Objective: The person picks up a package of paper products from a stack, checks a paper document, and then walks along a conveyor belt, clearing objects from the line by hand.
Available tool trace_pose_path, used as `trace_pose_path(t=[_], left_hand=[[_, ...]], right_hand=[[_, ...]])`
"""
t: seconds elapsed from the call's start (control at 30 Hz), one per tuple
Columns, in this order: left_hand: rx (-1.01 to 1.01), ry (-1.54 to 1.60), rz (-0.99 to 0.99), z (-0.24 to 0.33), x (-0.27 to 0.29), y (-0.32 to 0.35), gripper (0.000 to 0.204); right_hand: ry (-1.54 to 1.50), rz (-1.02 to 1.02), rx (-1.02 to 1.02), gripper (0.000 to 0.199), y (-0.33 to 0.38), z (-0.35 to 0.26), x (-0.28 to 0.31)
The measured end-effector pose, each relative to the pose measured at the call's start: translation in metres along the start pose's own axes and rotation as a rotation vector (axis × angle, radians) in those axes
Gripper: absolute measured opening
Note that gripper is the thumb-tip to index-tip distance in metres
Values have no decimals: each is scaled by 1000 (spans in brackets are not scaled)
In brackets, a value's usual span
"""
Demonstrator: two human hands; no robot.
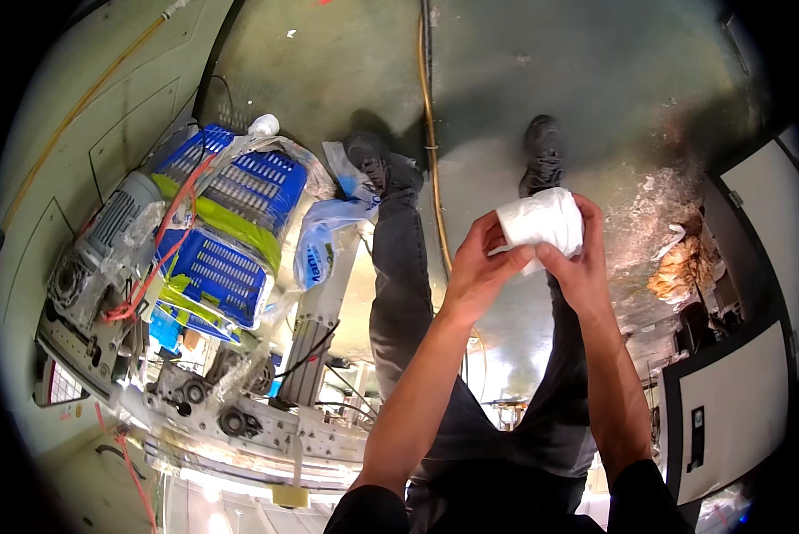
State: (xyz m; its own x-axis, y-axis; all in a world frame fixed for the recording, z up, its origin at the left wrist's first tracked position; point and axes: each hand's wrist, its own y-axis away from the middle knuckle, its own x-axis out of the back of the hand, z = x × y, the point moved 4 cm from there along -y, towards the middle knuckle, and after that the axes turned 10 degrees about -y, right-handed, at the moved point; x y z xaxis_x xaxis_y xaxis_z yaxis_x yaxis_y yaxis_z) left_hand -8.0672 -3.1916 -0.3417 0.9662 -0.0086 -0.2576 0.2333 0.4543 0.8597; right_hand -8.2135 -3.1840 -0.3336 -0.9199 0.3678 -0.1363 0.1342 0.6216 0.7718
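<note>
Gripping a soft, crinkly white wad [542,222] with left hand [477,267] and right hand [577,258], both pinched onto it, up over the dark trousers [399,294]. Could slip and drop to the grimy floor [506,80] if fingers loosen. Left of the trousers: ribbed blue crates [230,231], shiny metal frame [239,427]

Standing on a worn grey-green floor [524,62], dark shoes visible below. Both hands raised in front: left hand [478,267] and right hand [579,258] gripping a white wadded cloth or paper bundle [542,221] between them. At left, blue perforated crates [230,222] wrapped in yellow-green tape and clear plastic, atop metal machinery [239,409]. Grey motor [106,236] beside. White cabinet [738,400] at right.
</note>
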Motion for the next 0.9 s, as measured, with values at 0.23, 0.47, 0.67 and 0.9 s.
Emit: trace_pose_path(t=[0.23,0.47,0.67,0.9], left_hand=[[335,-283,-52,-4,80,-42,54],[-28,-861,-88,21,239,-140,37],[-14,-1745,1058,81,512,-243,99],[163,-1344,715,44,553,-264,89]], right_hand=[[731,-46,134,111,-21,32,-77],[472,15,-94,73,-70,93,-131],[676,-222,-284,78,-78,109,-168],[668,-360,-280,80,-70,122,-178]])
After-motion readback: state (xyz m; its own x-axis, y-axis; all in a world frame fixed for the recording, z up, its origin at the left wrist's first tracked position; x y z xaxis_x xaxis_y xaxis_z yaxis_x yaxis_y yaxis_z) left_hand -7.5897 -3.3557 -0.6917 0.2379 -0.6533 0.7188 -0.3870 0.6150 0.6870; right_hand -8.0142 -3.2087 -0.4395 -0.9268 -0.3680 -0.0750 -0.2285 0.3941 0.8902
